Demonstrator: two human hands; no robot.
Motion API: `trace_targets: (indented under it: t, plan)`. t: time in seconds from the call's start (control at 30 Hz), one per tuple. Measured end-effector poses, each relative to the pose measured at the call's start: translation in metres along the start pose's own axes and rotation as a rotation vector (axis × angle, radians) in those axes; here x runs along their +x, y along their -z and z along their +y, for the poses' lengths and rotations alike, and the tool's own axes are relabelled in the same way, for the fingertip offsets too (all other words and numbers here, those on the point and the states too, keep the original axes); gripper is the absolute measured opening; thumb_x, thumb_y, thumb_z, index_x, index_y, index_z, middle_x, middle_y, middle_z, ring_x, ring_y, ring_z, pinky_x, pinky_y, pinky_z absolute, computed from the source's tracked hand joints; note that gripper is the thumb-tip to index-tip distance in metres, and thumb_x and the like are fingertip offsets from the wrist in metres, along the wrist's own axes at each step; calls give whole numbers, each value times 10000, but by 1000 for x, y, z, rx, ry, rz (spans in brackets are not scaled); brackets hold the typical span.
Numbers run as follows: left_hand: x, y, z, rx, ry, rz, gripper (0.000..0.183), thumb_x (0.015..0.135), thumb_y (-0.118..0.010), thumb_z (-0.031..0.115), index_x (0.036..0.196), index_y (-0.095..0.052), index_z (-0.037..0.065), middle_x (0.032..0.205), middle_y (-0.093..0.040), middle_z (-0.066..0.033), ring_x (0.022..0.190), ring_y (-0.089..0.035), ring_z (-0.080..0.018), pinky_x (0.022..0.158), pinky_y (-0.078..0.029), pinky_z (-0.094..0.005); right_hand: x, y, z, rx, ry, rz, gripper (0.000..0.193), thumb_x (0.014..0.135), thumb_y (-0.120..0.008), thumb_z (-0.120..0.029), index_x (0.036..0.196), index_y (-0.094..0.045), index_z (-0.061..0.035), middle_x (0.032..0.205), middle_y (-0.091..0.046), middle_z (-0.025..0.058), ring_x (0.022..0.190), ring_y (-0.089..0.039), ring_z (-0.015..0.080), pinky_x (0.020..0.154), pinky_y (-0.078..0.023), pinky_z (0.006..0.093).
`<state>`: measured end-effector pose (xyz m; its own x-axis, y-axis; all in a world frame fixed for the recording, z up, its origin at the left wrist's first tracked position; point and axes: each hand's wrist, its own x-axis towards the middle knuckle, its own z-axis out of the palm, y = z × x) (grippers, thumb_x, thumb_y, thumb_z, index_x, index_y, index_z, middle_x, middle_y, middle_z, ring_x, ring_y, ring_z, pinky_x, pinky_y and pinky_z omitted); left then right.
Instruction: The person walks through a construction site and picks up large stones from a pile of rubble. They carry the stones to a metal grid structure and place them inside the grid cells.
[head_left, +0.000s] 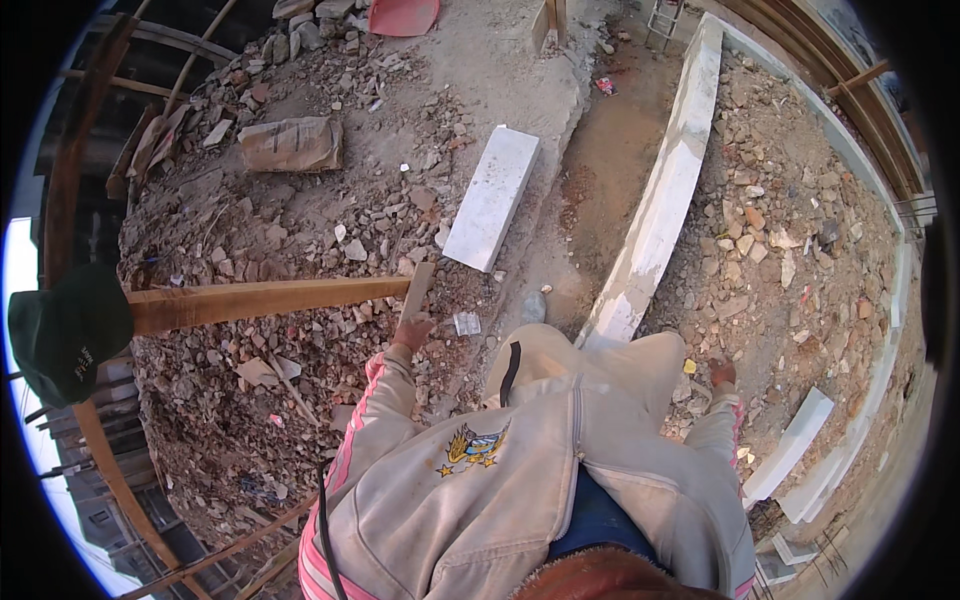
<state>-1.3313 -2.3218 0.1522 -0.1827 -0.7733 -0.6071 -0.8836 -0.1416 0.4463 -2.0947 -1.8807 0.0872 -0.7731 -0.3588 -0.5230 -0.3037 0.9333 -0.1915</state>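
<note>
My left hand point(412, 332) is at the near end of a short piece of wood point(418, 290), and its fingers look closed on that end. This piece lies across the end of a long wooden beam point(270, 302) that reaches in from the left. My right hand point(722, 372) is low over the rubble to the right of my knee. It looks small and dark there, so its fingers cannot be made out. Between my legs runs a low white wall point(655, 210). A white block point(492, 198) lies ahead of my left hand.
A dark green cap point(72, 335) hangs on the beam's far left end. Broken stone point(770, 230) covers the ground on both sides. A crumpled brown sack point(292, 145) and a red pan point(403, 14) lie at the far left. White blocks point(790, 445) lie at right.
</note>
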Motion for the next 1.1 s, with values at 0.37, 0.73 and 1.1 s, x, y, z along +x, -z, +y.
trace_targets:
  t: [0.37,0.73,1.1]
  plan:
    - [119,13,61,276,-311,-163,428,835,-544,489,1026,-672,128,1066,-662,-209,990,-638,-382,844,-497,-476,-35,111,-80,311,137,471,396,882,-621,-275,1186,-628,-22,1127,-658,201,1038,-636,330,901,-482,385]
    - [160,51,140,291,-57,-275,502,824,-581,535,1103,-684,130,1162,-665,-155,1058,-628,-358,908,-491,-437,148,-66,-145,260,148,-127,369,759,-710,-346,956,-697,-35,967,-692,185,930,-656,354,847,-510,422]
    - [265,153,201,-252,185,249,464,801,-665,492,971,-728,64,854,-724,-119,777,-684,-250,729,-535,-393,350,88,-568,641,89,-524,280,848,-673,-185,1092,-581,-81,668,-572,41,473,-544,146,364,-358,294]
